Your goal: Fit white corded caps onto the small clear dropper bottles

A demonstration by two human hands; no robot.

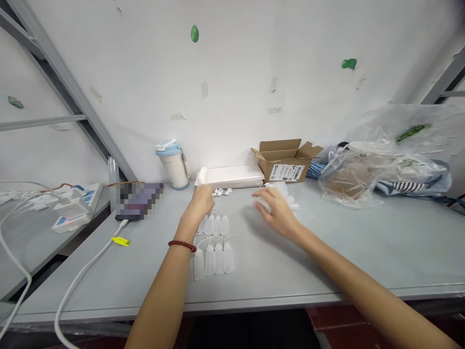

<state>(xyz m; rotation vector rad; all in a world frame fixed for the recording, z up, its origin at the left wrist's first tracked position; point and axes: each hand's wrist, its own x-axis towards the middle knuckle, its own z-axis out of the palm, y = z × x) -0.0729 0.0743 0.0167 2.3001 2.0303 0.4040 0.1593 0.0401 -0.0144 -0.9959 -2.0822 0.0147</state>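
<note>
My left hand [203, 199], with a dark red bead bracelet [182, 245] on the wrist, has its fingers drawn together beside several small white round pieces [222, 192]. Whatever it may hold is hidden behind the hand. Below it, frosted white tag-shaped pieces with thin cord loops [219, 258] lie on the table in two neat rows. My right hand [276, 209] hovers farther right with its fingers apart and curved. Beside and partly behind it is a small pile of clear and white plastic pieces [292, 206].
A stack of white flat packets [232, 177] lies against the wall, next to an opened cardboard box [285, 162]. A tumbler [174, 165] stands left of them. A phone [140, 201] with a charging cable [85, 269] lies further left. Plastic bags [358, 174] sit at right.
</note>
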